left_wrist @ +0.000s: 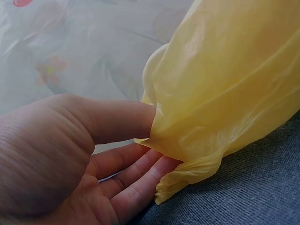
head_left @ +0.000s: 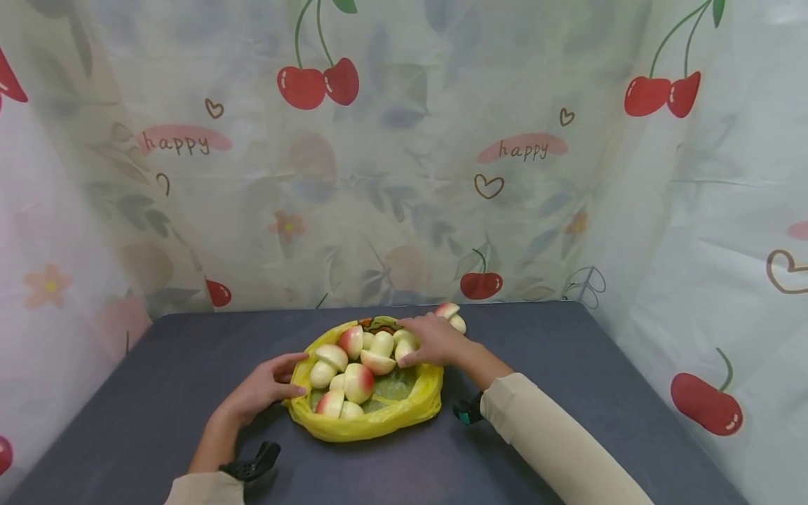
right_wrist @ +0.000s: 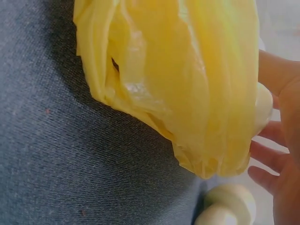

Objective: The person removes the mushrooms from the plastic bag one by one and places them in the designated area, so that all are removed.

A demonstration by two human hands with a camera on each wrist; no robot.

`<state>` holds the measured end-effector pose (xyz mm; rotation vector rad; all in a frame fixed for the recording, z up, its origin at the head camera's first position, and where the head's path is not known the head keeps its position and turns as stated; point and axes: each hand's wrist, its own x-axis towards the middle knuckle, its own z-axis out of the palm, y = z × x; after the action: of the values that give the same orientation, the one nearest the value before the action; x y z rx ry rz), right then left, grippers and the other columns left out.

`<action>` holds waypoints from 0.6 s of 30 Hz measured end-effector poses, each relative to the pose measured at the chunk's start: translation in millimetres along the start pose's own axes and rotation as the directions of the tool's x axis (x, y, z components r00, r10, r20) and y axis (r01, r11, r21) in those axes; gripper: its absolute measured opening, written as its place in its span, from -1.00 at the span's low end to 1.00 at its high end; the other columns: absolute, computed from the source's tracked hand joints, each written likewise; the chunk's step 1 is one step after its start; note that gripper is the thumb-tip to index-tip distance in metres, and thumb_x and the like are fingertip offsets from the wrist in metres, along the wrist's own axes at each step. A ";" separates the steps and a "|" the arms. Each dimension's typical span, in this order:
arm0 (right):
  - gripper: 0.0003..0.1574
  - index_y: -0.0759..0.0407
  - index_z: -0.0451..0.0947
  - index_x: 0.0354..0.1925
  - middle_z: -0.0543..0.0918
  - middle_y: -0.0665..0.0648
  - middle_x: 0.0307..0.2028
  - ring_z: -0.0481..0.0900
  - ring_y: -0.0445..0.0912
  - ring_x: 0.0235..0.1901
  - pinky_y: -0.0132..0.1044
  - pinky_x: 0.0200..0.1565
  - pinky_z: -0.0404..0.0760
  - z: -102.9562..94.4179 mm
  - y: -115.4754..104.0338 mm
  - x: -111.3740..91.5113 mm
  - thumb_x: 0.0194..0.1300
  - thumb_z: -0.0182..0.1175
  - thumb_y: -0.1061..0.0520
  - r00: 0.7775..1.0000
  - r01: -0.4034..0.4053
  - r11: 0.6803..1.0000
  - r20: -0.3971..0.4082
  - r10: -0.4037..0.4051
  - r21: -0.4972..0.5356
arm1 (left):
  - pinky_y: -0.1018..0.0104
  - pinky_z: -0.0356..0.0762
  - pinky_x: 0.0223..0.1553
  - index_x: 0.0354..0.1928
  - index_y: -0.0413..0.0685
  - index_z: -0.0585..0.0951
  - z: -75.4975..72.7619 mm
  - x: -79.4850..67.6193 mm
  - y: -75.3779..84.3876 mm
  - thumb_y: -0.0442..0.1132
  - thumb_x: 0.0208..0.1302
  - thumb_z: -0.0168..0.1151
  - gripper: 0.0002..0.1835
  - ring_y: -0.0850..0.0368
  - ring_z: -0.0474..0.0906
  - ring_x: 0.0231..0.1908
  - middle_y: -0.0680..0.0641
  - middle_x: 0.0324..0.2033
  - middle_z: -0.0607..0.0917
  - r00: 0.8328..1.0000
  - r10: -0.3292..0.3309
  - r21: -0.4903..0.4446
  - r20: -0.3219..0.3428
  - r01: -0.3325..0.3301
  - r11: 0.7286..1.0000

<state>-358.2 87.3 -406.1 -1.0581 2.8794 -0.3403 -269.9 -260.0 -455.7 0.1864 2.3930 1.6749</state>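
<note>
A yellow plastic bag [head_left: 362, 431] sits wide open on the dark table, holding several toy mushrooms [head_left: 360, 382] with cream stems and red-tinged caps. At its left rim is my left hand [head_left: 268, 386], pinching the plastic between thumb and fingers, as the left wrist view shows [left_wrist: 117, 168]. My right hand [head_left: 435, 340] reaches over the bag's right rear rim, thumb and fingers around a mushroom [head_left: 404, 344] inside. In the right wrist view the yellow plastic [right_wrist: 187, 84] covers much of the work, with a pale mushroom [right_wrist: 263, 108] showing beside the fingers.
Another mushroom [head_left: 457, 322] lies on the table behind my right hand. The dark cloth-covered table [head_left: 536, 351] extends around the bag. A printed curtain [head_left: 391, 175] with cherries hangs behind it and along both sides.
</note>
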 end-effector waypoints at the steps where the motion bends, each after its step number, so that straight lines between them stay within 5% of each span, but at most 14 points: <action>1: -0.04 0.09 0.36 0.37 0.50 0.08 0.23 0.40 0.09 0.20 0.01 0.24 0.27 -0.3 -0.1 -1.2 0.13 0.37 -0.30 1.000 0.007 1.000 -0.007 -0.007 0.002 | 0.10 0.57 -0.07 0.40 -0.25 0.29 0.2 0.0 0.3 -0.25 0.16 0.43 -0.21 -0.12 0.52 0.05 -0.35 0.21 0.45 1.000 -0.001 0.000 -0.002 0.001 1.000; 18: -0.12 0.15 0.42 0.31 0.53 0.09 0.18 0.44 0.02 0.18 -0.06 0.19 0.38 -12.2 -2.1 -24.9 0.12 0.43 -0.18 0.991 0.068 0.993 -0.120 -0.057 0.093 | 0.09 0.56 -0.06 0.41 -0.24 0.28 -0.4 0.6 -0.2 -0.25 0.17 0.42 -0.21 -0.13 0.51 0.08 -0.35 0.23 0.43 1.000 -0.007 -0.018 0.008 0.007 1.000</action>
<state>-339.4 104.1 -394.4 -1.1507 2.9000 -0.5578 -270.6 -260.4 -455.8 0.1807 2.3695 1.6884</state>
